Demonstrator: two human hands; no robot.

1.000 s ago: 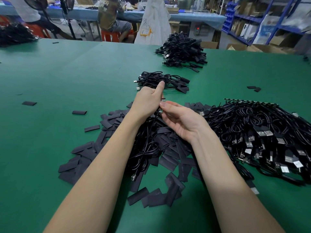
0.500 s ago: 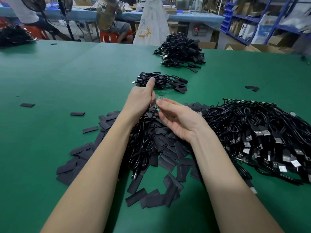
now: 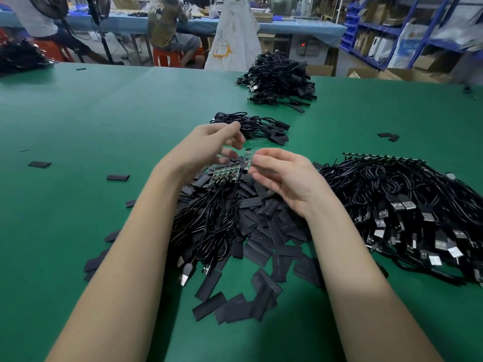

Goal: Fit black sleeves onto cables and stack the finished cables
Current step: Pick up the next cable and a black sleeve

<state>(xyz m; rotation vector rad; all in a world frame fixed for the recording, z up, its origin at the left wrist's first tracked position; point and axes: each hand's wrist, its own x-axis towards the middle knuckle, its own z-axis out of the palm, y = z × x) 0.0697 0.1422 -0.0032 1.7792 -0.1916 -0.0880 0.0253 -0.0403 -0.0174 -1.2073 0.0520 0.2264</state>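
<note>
Board (image 3: pixel 247 159): light, stiff, fragile, pinched edgewise by right hand (image 3: pixel 283 182); left hand (image 3: pixel 206 150) loose, ungrasping. Sleeves (image 3: pixel 264 237): soft, flat.

2 hands (image 3: pixel 206 150) (image 3: pixel 285 178), 4 cable piles (image 3: pixel 279 77), approx 5 stray sleeves (image 3: pixel 118 177), 2 seated people (image 3: pixel 167 27).

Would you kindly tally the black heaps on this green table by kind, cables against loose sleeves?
Cable heaps: 5 (far-left edge, far, small middle, large right, bunch on the sleeves)
Sleeve heaps: 1
Total: 6
</note>
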